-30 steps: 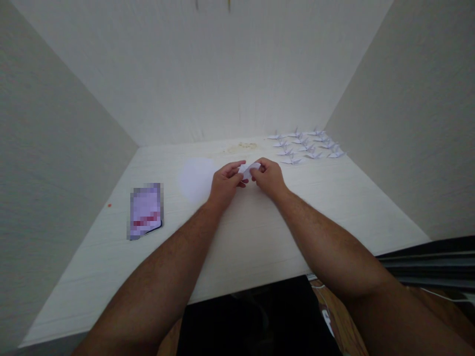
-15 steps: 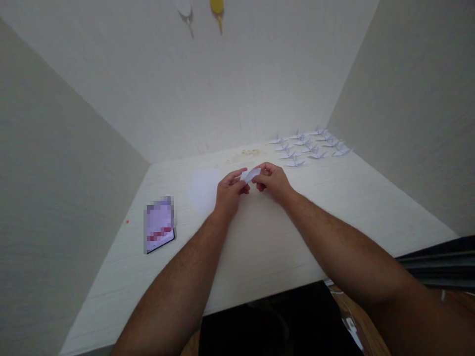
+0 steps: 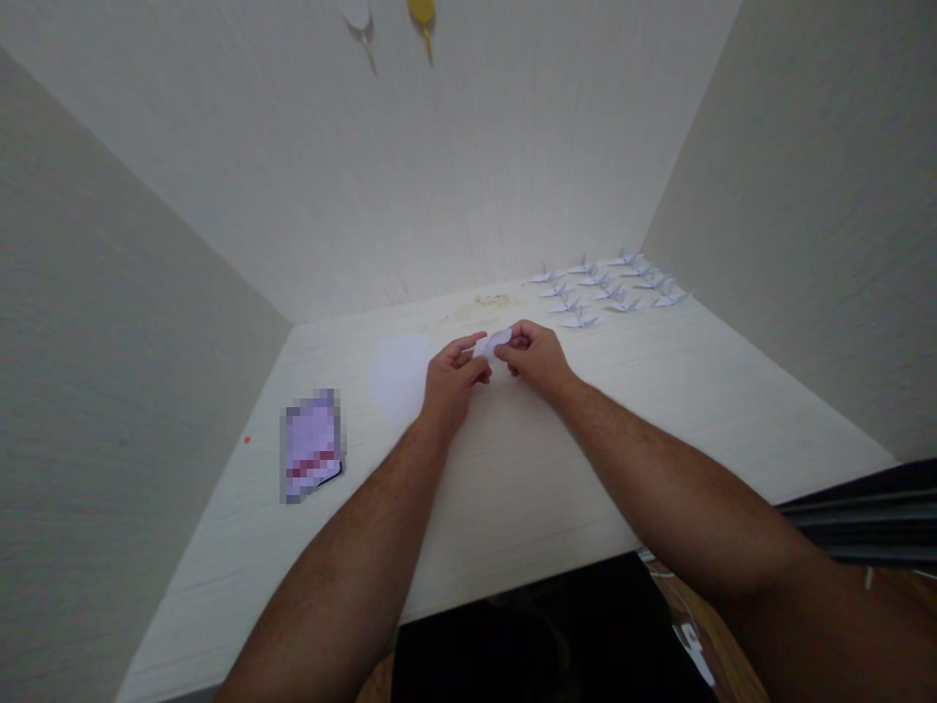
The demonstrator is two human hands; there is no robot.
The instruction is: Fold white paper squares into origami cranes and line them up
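Observation:
A small folded piece of white paper (image 3: 493, 343) is held above the middle of the table, between my two hands. My left hand (image 3: 455, 377) pinches its left end between thumb and fingers. At its right end, the thumb and fingers of my right hand (image 3: 537, 357) are closed on the paper. Several white folded paper cranes (image 3: 607, 291) stand in rows on the table, beyond my right hand near the back wall. The exact folds in the held paper are too small to make out.
On the white table (image 3: 512, 508) to the left lies a device with a blurred screen (image 3: 313, 444). An orange speck (image 3: 247, 439) is near the left edge. White and yellow hooks (image 3: 422, 12) hang on the back wall. Walls enclose three sides.
My right thumb and fingers have shifted slightly on the paper, whose right part looks turned a little flatter. The whole view has moved slightly. The cranes stay in place.

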